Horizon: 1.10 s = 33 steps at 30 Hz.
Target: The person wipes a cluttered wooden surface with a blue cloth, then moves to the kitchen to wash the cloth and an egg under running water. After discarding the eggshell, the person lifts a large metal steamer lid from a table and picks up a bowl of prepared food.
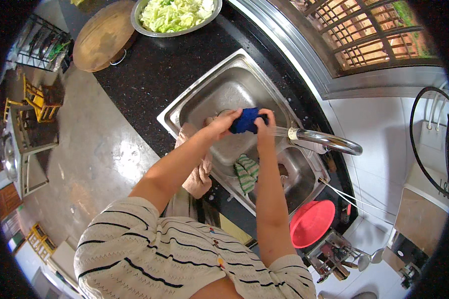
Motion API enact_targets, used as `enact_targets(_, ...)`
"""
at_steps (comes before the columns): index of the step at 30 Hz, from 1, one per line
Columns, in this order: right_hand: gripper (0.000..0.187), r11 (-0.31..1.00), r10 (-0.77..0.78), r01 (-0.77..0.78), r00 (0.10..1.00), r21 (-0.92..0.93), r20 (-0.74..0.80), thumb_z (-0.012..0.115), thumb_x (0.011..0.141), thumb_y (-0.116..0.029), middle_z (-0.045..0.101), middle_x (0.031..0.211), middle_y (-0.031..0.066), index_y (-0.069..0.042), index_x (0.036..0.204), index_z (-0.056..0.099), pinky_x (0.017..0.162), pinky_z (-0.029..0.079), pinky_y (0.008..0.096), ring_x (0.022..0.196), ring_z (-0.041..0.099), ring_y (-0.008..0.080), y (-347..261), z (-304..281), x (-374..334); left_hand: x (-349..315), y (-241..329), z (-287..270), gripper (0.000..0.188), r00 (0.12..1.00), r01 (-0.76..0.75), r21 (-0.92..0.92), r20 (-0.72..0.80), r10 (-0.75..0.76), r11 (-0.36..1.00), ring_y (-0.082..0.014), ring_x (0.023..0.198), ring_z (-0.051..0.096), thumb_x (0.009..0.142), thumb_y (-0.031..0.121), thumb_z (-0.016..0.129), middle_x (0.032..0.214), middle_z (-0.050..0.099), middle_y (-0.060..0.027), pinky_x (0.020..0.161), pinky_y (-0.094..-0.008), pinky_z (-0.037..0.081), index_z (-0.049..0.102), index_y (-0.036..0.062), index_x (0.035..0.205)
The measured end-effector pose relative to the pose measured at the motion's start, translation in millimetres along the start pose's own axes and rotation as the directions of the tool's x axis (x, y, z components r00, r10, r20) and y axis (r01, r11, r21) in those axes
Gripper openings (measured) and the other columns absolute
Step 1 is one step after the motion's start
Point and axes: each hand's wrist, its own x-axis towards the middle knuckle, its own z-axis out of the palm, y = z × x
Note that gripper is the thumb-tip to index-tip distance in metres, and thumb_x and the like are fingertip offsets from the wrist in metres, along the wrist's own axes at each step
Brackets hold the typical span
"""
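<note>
A dark blue cloth (245, 121) is bunched between my two hands above the large basin of the steel sink (219, 92). My left hand (225, 123) closes on its left end, and my right hand (266, 120) grips its right end. Beside my right hand, water runs from the chrome faucet (329, 139); my right wrist partly hides where it lands. Below the hands, a green and white striped cloth (246, 173) hangs over the divider between the basins. A beige-pink towel (198, 172) drapes over the sink's front edge, partly behind my left forearm.
A steel bowl of chopped cabbage (177, 16) and a round wooden board (105, 36) sit on the black counter (134, 82) at the far left. A red plastic basin (312, 224) and a utensil rack (329, 254) stand at the right. A barred window (369, 32) is behind the sink.
</note>
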Motion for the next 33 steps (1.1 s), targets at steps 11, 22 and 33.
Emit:
enact_targets(11,0.033,0.838,-0.125,-0.095,0.925,-0.537,-0.359,0.067,0.078,-0.018,0.044,0.055,0.0115,-0.006,0.057,0.044,0.049,0.033,0.0404,0.05,0.043,0.0278,5.5,38.6,-5.8,-11.1,-13.5,52.3,0.026,0.964,0.156,-0.336,-0.154,-0.217,0.929,-0.0206,0.069,0.058,0.09,0.032,0.053,0.083,0.062,-0.0082,0.062,-0.0368,0.048,0.061,0.0068,0.094)
enact_targets(22,0.023,0.83,-0.248,-0.014,0.887,-0.558,-0.39,0.06,0.08,-0.013,0.05,0.054,0.0101,-0.005,0.061,0.05,0.051,0.038,0.037,0.048,0.044,0.0269,34.7,28.1,-10.6,7.4,-53.0,36.8,0.022,0.996,-0.082,-0.001,-0.024,0.082,0.997,-0.02,0.069,0.059,0.089,0.027,0.054,0.081,0.062,-0.0055,0.06,-0.0379,0.048,0.063,0.0076,0.092)
enact_targets(33,0.018,0.732,0.065,-0.327,0.907,-0.598,-0.416,0.062,0.081,-0.021,0.053,0.061,0.0118,-0.006,0.072,0.059,0.057,0.043,0.038,0.059,0.054,0.0285,44.1,21.4,1.1,-10.6,-33.8,32.6,0.037,0.988,0.146,-0.201,-0.008,-0.151,0.969,-0.0198,0.076,0.061,0.087,0.045,0.059,0.089,0.064,-0.0048,0.069,-0.0355,0.051,0.062,0.0091,0.097)
